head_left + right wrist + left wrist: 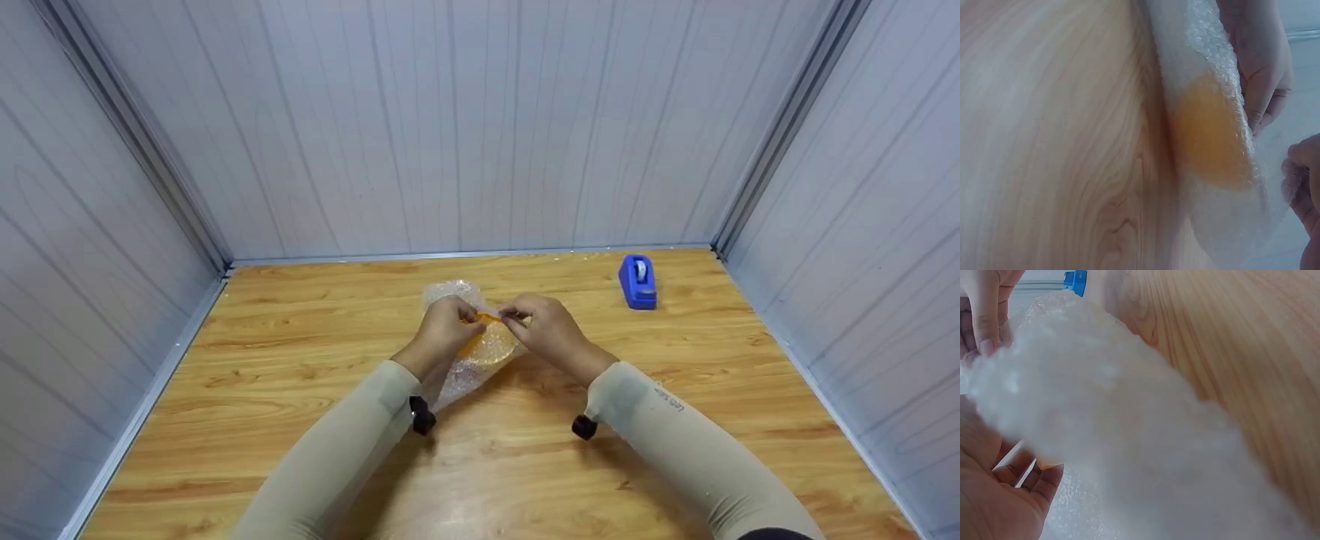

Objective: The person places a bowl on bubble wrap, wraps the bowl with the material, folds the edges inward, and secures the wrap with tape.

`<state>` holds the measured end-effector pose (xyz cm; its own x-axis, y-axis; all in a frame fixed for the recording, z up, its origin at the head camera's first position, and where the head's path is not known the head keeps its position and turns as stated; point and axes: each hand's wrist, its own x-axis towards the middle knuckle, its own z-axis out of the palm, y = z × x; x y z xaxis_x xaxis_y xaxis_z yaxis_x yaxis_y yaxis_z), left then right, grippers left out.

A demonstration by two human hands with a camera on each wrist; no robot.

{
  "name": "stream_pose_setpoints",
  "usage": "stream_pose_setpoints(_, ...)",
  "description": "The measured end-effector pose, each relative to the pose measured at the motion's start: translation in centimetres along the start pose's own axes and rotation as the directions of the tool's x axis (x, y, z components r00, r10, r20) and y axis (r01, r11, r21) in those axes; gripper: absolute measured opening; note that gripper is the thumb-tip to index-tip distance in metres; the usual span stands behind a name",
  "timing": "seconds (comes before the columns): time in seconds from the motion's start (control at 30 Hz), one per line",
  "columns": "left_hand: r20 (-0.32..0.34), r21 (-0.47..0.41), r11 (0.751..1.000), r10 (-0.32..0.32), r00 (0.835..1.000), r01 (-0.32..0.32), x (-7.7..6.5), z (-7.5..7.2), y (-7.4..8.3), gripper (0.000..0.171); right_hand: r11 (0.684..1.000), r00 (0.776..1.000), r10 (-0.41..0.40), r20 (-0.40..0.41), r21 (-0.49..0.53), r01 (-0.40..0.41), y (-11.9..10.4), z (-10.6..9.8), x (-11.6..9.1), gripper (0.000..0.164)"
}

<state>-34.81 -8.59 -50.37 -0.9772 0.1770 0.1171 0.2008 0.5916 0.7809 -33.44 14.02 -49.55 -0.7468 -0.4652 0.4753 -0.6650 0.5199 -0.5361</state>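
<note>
A sheet of clear bubble wrap [461,379] is folded loosely about a flat, rounded orange thing [1213,135], whose kind I cannot tell through the wrap. My left hand [444,330] holds the wrap beside the orange thing, fingers curled, with a bit of orange [1047,464] showing at its fingertips in the left wrist view. Across from it, my right hand [551,330] pinches the wrap's edge between thumb and fingers. Much of the left wrist view is filled by the blurred wrap.
A blue tape dispenser [637,283] with a roll in it stands at the back right of the wooden table [300,360]. Pale panel walls [480,127] enclose the back and both sides. Each wrist carries a small black camera.
</note>
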Motion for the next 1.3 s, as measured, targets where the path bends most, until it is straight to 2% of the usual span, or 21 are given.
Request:
stream_pose_setpoints(0.07, -0.002, -0.005, 1.0, 0.027, 1.0, -0.027, 0.8, 0.4, -1.3, 0.01, 0.991, 0.994, -0.11, 0.014, -0.069, 0.111, 0.0, 0.0, -0.3, 0.009)
stream_pose_setpoints(0.13, -0.004, -0.005, 0.999, 0.047, 0.999, -0.047, 1.9, 1.1, -3.0, 0.012, 0.967, 0.978, -0.206, 0.042, -0.146, 0.21, 0.1, 0.0, -0.7, 0.007)
stream_pose_setpoints(0.17, -0.014, -0.01, 0.997, 0.07, 0.997, -0.07, 2.8, 1.8, -4.5, 0.016, 0.952, 0.968, -0.241, 0.07, -0.174, 0.25, 0.2, 0.0, -0.9, 0.007)
stream_pose_setpoints(0.23, -0.023, -0.005, 0.997, 0.074, 0.997, -0.074, 2.8, 1.9, -4.4, 0.019, 0.924, 0.947, -0.296, 0.127, -0.215, 0.317, 0.2, -0.1, -1.3, 0.009)
stream_pose_setpoints(0.37, -0.039, 0.012, 0.994, 0.109, 0.993, -0.109, 4.0, 2.8, -6.8, 0.028, 0.897, 0.907, -0.327, 0.265, -0.215, 0.386, 0.4, -0.5, -1.9, 0.018)
stream_pose_setpoints(0.4, -0.034, 0.03, 0.995, 0.101, 0.994, -0.1, 3.1, 2.2, -5.5, 0.025, 0.894, 0.899, -0.326, 0.294, -0.214, 0.394, 0.4, -0.7, -2.0, 0.021)
stream_pose_setpoints(0.47, -0.043, 0.04, 0.993, 0.117, 0.992, -0.115, 4.2, 2.9, -7.4, 0.025, 0.894, 0.884, -0.313, 0.347, -0.207, 0.398, 0.5, -1.0, -2.0, 0.027)
stream_pose_setpoints(0.6, -0.034, 0.023, 0.995, 0.096, 0.995, -0.096, 2.3, 1.5, -4.6, 0.018, 0.903, 0.873, -0.279, 0.401, -0.199, 0.38, 0.5, -1.3, -2.0, 0.03)
stream_pose_setpoints(0.63, -0.039, 0.009, 0.995, 0.1, 0.994, -0.1, 2.5, 1.7, -5.1, 0.018, 0.905, 0.873, -0.277, 0.402, -0.197, 0.378, 0.5, -1.3, -2.0, 0.03)
stream_pose_setpoints(0.67, -0.039, 0.004, 0.996, 0.093, 0.995, -0.093, 1.8, 1.3, -4.2, 0.017, 0.905, 0.872, -0.278, 0.404, -0.196, 0.379, 0.5, -1.3, -2.0, 0.029)
stream_pose_setpoints(0.73, -0.02, -0.013, 0.998, 0.054, 0.998, -0.054, 0.7, 0.5, -2.4, 0.014, 0.901, 0.868, -0.283, 0.407, -0.198, 0.387, 0.5, -1.2, -2.0, 0.027)
stream_pose_setpoints(0.87, -0.012, -0.016, 1.0, -0.007, 1.0, 0.007, -0.6, -0.5, -0.6, 0.008, 0.896, 0.865, -0.285, 0.413, -0.207, 0.393, 0.6, -1.2, -2.0, 0.023)
stream_pose_setpoints(0.97, -0.041, -0.025, 0.999, -0.023, 0.999, 0.021, -0.8, -0.8, -0.5, 0.008, 0.899, 0.865, -0.267, 0.424, -0.213, 0.382, 0.6, -1.2, -2.0, 0.023)
stream_pose_setpoints(1.13, -0.14, -0.072, 0.997, -0.048, 0.989, 0.038, -0.7, -1.4, -1.0, 0.012, 0.898, 0.863, -0.254, 0.436, -0.224, 0.378, 0.6, -1.2, -1.9, 0.024)
stream_pose_setpoints(1.3, -0.186, -0.079, 0.996, -0.064, 0.98, 0.05, -0.9, -2.7, -1.7, 0.017, 0.887, 0.854, -0.275, 0.442, -0.227, 0.403, 0.5, -1.2, -1.6, 0.024)
